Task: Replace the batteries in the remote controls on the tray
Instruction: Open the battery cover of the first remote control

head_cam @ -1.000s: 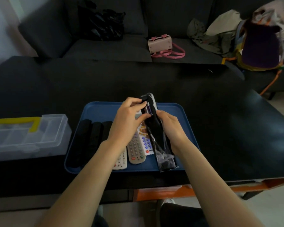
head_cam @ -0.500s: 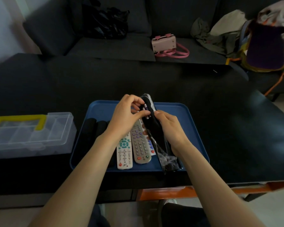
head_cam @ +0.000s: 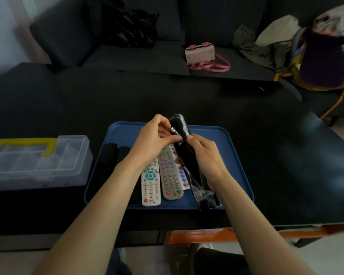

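A clear plastic organizer box (head_cam: 36,161) with a yellow handle is set on a black table (head_cam: 187,100); a pink handbag (head_cam: 201,54) and a black bag (head_cam: 131,28) are seen on a dark sofa (head_cam: 139,60).

A purple-and-silver battery (head_cam: 175,133) is showing between the fingers (head_cam: 168,139), just beside a black remote (head_cam: 187,153), above white (head_cam: 150,184) and grey (head_cam: 170,175) remotes lying on a blue tray (head_cam: 232,165).

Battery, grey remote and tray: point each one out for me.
battery (head_cam: 175,133), head view, its purple label.
grey remote (head_cam: 170,175), head view, its keypad.
tray (head_cam: 226,153), head view, bare blue floor at right.
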The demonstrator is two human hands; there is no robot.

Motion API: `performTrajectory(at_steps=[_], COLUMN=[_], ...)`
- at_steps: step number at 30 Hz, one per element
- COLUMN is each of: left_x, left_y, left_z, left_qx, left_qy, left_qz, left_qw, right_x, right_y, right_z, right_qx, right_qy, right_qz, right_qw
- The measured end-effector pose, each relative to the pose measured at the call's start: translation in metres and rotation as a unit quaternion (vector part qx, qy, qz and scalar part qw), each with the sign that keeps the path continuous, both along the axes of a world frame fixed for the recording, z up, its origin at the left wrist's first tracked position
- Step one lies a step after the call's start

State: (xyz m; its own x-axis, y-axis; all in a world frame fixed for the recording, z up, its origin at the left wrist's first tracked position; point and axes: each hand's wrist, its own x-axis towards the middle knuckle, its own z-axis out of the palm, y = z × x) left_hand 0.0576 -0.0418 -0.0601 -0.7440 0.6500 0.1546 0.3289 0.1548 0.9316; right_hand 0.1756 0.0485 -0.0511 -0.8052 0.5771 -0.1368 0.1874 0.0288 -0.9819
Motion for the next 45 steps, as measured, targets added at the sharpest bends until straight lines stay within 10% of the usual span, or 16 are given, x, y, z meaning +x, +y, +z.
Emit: performTrajectory(at_steps=[7, 12, 23, 45], left_x=[0.009, 0.007, 0.006, 0.016], left_y=[0.004, 0.003, 0.001, 0.005], left_z=[0.002, 0.006, 0.000, -0.011], left_qx=[0.072, 0.141, -0.055, -0.111], left_qy=[0.023, -0.135, 0.282, 0.385], left_qz=[0.044, 0.043, -0.006, -0.015], left_qw=[0.996, 0.980, 0.958, 0.916], right_x=[-0.003, 0.002, 0.000, -0.008], right_y=[0.001, 0.007, 0.011, 0.002], right_z=[0.002, 0.006, 0.000, -0.005], right_qx=[-0.044, -0.142, -0.138, -0.049], right_qy=[0.006, 0.017, 0.038, 0.039], right_qz=[0.012, 0.012, -0.009, -0.048], right_qw=[0.999, 0.990, 0.990, 0.997])
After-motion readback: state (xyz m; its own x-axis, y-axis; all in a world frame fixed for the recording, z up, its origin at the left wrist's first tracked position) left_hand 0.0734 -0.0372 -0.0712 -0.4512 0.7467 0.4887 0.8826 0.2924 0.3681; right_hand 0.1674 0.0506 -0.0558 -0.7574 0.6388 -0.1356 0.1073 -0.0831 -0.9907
